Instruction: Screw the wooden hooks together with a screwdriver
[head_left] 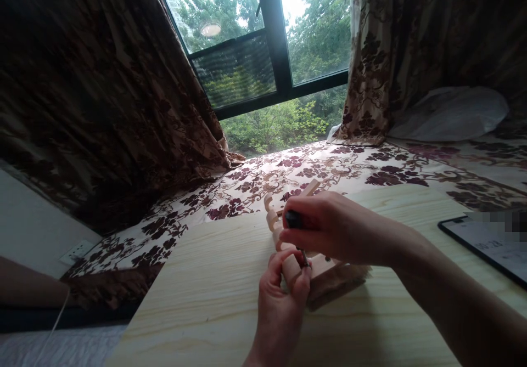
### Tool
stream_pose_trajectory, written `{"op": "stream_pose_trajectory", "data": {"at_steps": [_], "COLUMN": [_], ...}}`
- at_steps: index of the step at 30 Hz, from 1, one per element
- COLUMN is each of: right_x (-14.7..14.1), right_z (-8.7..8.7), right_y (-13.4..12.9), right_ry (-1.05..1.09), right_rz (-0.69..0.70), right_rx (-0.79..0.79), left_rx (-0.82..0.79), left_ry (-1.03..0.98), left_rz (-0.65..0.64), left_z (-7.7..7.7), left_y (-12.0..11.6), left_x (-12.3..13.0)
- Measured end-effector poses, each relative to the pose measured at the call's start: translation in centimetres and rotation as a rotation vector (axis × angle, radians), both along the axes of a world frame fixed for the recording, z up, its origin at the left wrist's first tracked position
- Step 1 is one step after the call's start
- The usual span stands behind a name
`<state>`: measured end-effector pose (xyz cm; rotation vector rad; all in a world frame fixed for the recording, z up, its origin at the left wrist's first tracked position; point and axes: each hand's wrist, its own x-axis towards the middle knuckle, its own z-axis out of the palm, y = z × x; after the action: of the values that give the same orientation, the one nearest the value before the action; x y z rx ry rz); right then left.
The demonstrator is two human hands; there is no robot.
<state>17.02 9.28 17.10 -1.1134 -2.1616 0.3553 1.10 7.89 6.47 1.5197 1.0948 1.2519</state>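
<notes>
A wooden piece [329, 276] with a row of rounded wooden parts [272, 220] along its left side lies on the pale wooden board [214, 279]. My right hand [329, 227] is closed around a screwdriver with a dark handle [293, 219]. The metal shaft [304, 257] points down to the wood beside my left fingertips. My left hand [284, 295] grips the near rounded part [291, 268] between thumb and fingers. Part of the wooden piece is hidden behind my right hand.
A phone [489, 246] lies on the board at the right. Behind the board spreads a floral cloth [247, 194], with a clear plastic bag [453, 113] at the back right. Floral curtains [366, 71] flank the window. A wall socket [77, 252] is at the left.
</notes>
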Motion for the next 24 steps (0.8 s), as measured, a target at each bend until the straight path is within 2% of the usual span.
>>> {"op": "stream_pose_trajectory", "data": {"at_steps": [4,10,17,22,24], "right_x": [-0.15,-0.07,-0.25,0.38,0.62], "right_z": [-0.05,0.25,-0.13,0.31,0.41], "right_y": [0.05,-0.3,0.21,-0.35,-0.41], "right_ry": [-0.007,0.061,-0.024,0.075,0.077], "right_rz": [-0.065,0.062,-0.11,0.081,0.104], "right_rx": [0.026,-0.04,0.068,-0.021,-0.036], "left_rx": [-0.001,0.0,-0.005,-0.003,-0.005], "left_ry": [0.004,0.004,0.001,0.007,0.009], "left_rz": [0.007,-0.001,-0.003,0.004,0.007], "left_z": [-0.14,0.04,-0.14,-0.13,-0.14], "left_y": [0.08,-0.05,0.12,-0.05,-0.13], "left_x": [-0.02,-0.05,-0.08,-0.19,-0.2]}}
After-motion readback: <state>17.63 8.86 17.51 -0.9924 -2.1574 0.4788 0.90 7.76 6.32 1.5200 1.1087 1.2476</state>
